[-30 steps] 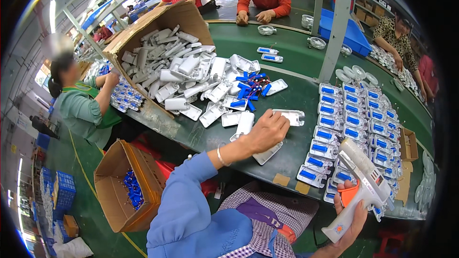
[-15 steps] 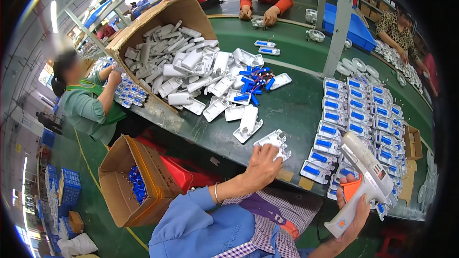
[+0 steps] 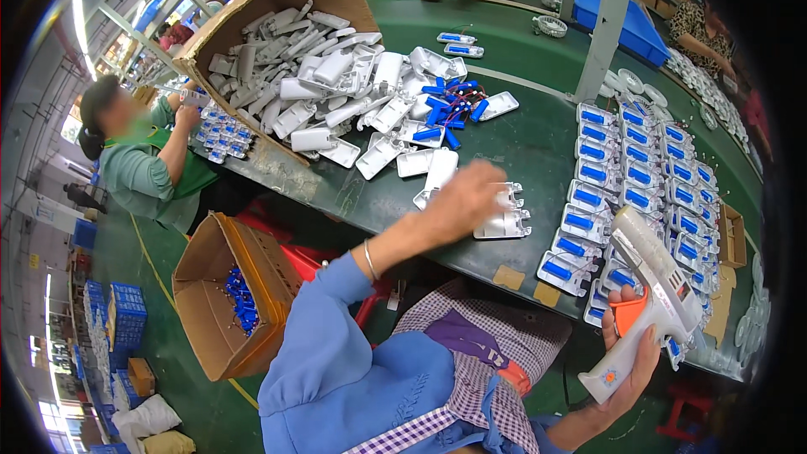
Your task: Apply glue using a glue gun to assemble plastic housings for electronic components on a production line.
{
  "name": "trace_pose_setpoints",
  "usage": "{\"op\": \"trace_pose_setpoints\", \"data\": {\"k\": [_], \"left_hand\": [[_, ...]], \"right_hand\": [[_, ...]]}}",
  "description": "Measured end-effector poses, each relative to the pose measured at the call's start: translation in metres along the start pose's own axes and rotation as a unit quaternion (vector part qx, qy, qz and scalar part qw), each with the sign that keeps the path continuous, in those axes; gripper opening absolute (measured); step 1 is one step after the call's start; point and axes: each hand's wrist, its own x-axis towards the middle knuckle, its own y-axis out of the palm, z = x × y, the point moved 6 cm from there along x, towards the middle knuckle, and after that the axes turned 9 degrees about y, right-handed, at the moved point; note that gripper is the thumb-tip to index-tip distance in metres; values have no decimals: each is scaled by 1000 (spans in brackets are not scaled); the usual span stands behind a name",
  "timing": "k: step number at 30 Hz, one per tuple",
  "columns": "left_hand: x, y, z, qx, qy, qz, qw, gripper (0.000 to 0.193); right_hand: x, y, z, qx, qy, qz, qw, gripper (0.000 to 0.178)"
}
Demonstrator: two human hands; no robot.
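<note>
My right hand grips a white hot glue gun with an orange trigger, its body slanting up over the rows of filled casings. My left hand hovers over the bench, smeared by motion, so its fingers cannot be read. Just right of it, white plastic casings lie with their open side up near the bench edge. Another white casing is partly hidden behind the hand. Beyond sits a tangle of blue battery cells with thin wires, beside a heap of white casings.
A tipped cardboard box spills the casings onto the green bench. To the right, casings with blue cells stand in rows near a metal post. A floor-side carton holds blue cells. Co-workers sit around.
My left hand has lifted off the casings near the edge and shifted up and slightly left. The right hand still holds the glue gun. The whole view has tilted slightly.
</note>
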Motion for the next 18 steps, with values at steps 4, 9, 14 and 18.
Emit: {"op": "trace_pose_setpoints", "data": {"k": [4,9,14,18], "left_hand": [[36,-44,81,244,-6,-28,969,16],[20,-53,198,334,-135,87,929,13],[31,-51,192,276,-118,81,950,16],[34,-76,179,218,-159,-56,961,22]], "right_hand": [[-1,3,0,-7,-3,-3,1000,53],[-4,8,-5,1,10,14,1000,53],[-5,10,-2,-1,-3,-7,1000,52],[-3,16,-6,9,15,-8,1000,51]]}}
